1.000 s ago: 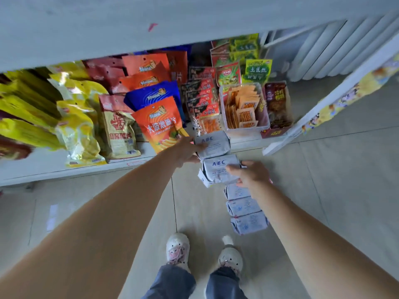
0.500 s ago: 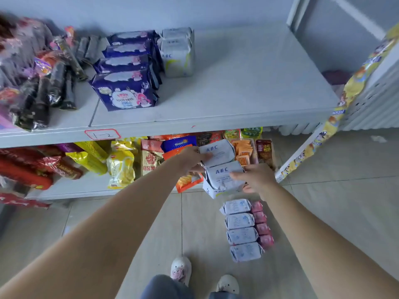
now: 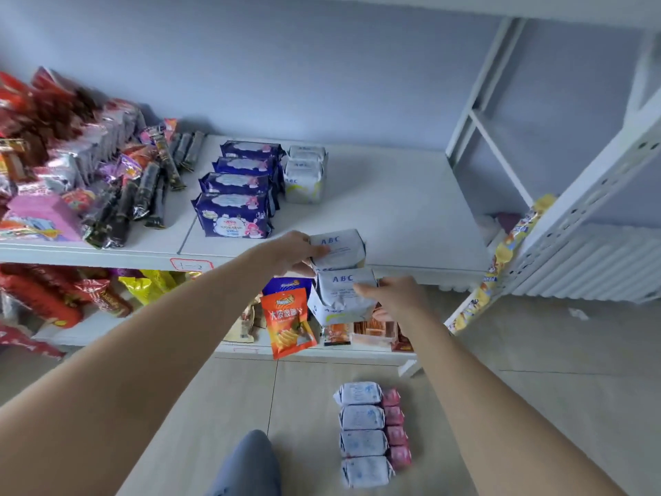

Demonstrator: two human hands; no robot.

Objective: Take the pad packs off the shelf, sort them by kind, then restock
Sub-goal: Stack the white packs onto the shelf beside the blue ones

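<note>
Left hand: left hand [image 3: 291,253] grips the upper white ABC pack [image 3: 338,248] by its near-left end, thumb on the face, lifting it level with the shelf edge.
Right hand: right hand [image 3: 391,298] clasps the lower ABC pack [image 3: 341,297] from the right, fingers curled over its front — likely so both go up in one trip.
Where the packs are: both held in the air just in front of the shelf board [image 3: 411,209], one above the other, touching.
Shelf so far: dark blue packs [image 3: 234,214] stand in a row front to back, with white ABC packs on the shelf [image 3: 304,173] lined up just beside them — kinds kept in separate rows.
Floor: grey-white packs [image 3: 363,429] in a column with small pink packs [image 3: 395,429] alongside, still waiting.
Step, as I judge it: restocking; these two look bound for the white row.
</note>
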